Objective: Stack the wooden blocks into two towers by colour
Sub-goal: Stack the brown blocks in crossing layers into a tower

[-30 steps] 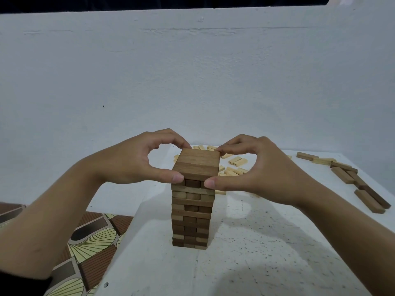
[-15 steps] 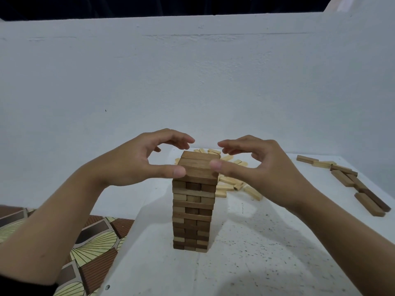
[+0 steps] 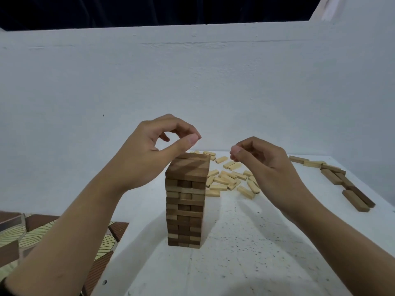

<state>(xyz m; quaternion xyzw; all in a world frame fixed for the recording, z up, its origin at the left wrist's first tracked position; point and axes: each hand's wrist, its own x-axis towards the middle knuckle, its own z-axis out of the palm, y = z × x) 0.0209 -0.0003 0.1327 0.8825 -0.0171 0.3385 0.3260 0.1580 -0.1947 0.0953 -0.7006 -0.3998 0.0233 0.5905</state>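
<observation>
- Carrying everything, the white table (image 3: pixel 256 263) is running back to a white wall (image 3: pixel 192 82), with a patterned floor (image 3: pixel 42 236) showing off its left edge.
- The brown tower (image 3: pixel 186 199) is standing upright near the table's front left, its long axis pointing straight up. Its layers are crossing one another: the top layer's blocks are lying with their long sides across the view, while the layer beneath is showing three block ends to the camera. That crossing is probably what is keeping it square.
- The left hand (image 3: pixel 149 154) is hovering at the tower's top left corner, the forefinger curling round to meet the thumb tip and holding nothing. Whether the base of the thumb is touching the top layer, I cannot tell. It seems to be waiting close by to steady the stack.
- The right hand (image 3: pixel 265 163) is hanging in the air to the right of the tower and apart from it, its fingertips bunching against the thumb with no block showing between them.
- The loose dark blocks (image 3: pixel 350 189) are lying flat in a rough line near the right edge, most pointing end to end from back to front. They are likely waiting to join the brown tower.
- The pale blocks (image 3: pixel 230 180) are lying scattered behind the tower, pointing every which way. By my judgement the second tower is not yet being started.
</observation>
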